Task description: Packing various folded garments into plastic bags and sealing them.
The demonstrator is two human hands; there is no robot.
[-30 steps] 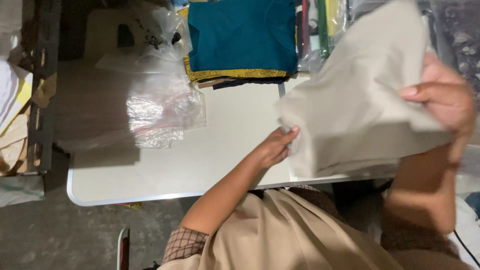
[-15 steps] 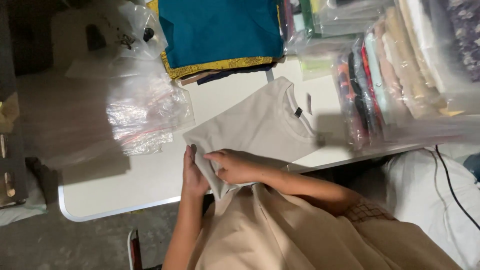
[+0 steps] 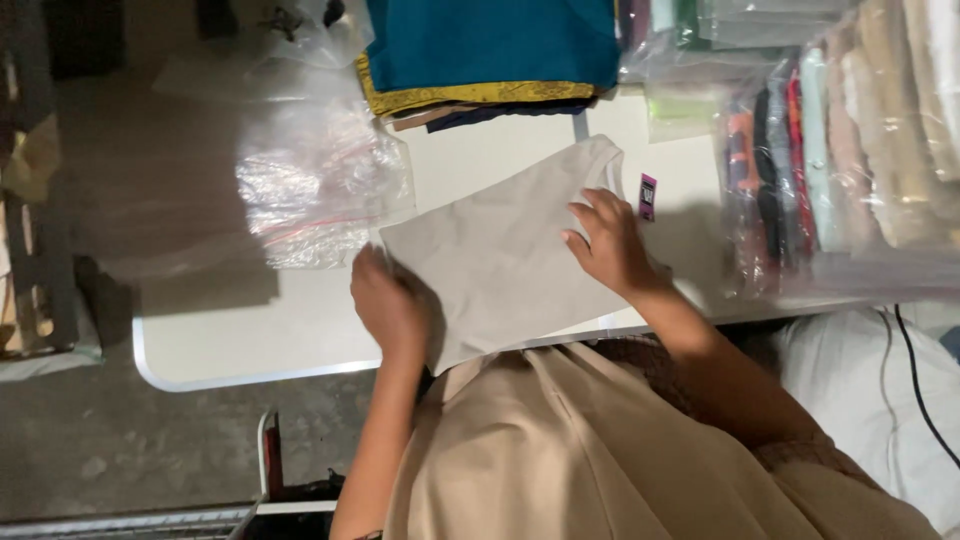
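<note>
- The left hand [image 3: 388, 305] lies flat, fingers spread and released, pressing the near-left corner of a pale beige garment [image 3: 505, 265]; it grasps nothing.
- The right hand [image 3: 608, 240] also rests open, palm down, on the garment's far-right part, just short of its neck edge.
- The garment is spread on the white worktop [image 3: 230, 335], between both hands. Its long axis runs on a slant from the near-left edge of the worktop up toward the far right; its near corner hangs slightly over the worktop's front edge.
- Both hands touch the cloth, the left at the near end, the right at the far end.
- A small purple-and-black tag [image 3: 647, 196] sits just beside the right hand's fingertips, at the neck.
- Left of the garment, touching its corner, lies a crumpled clear plastic bag [image 3: 320, 185] with a red seal strip.
- Beyond it, a folded teal cloth with a yellow border [image 3: 490, 50] tops a stack.
- To the right, clear bags of folded clothes [image 3: 850, 150] in many colours stand in a row.
</note>
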